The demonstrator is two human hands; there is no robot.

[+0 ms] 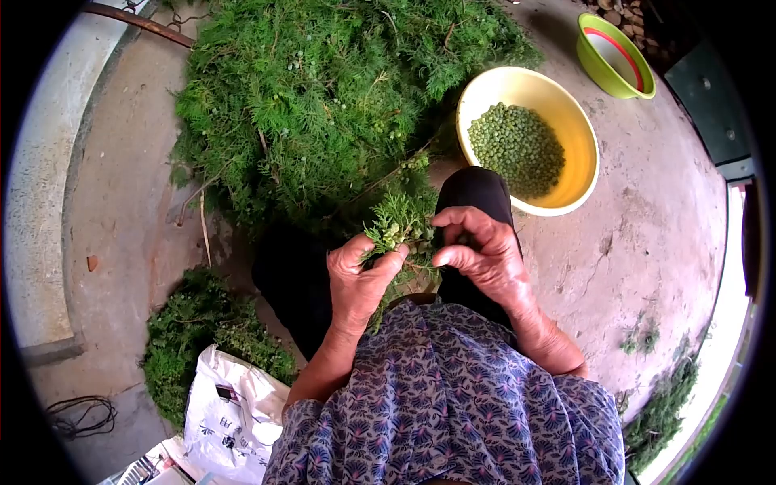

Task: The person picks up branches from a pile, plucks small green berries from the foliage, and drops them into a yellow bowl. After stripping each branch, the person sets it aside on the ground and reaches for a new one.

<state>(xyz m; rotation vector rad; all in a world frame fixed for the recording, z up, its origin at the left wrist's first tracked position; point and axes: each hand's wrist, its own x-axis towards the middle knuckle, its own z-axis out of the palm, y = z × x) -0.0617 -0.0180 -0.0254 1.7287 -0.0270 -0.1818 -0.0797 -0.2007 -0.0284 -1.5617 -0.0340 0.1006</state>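
Note:
A leafy cypress sprig [398,222] with small pale green cones is held over my lap. My left hand [361,276] pinches it between thumb and fingers. Close by on its right, my right hand [487,257] has its thumb and index finger apart, with the other fingers curled behind. I cannot make out whether anything lies in that palm. Beyond my right knee stands a yellow basin [584,149], partly filled with green cones [517,149]. A large heap of cypress branches [307,105] spreads in front of me.
A green basin with a red band [616,58] sits at the far right. Down to the left are a smaller pile of branches [190,323], a white sack [230,412] and a coil of dark cord [85,416]. More greenery [667,408] lies at the lower right.

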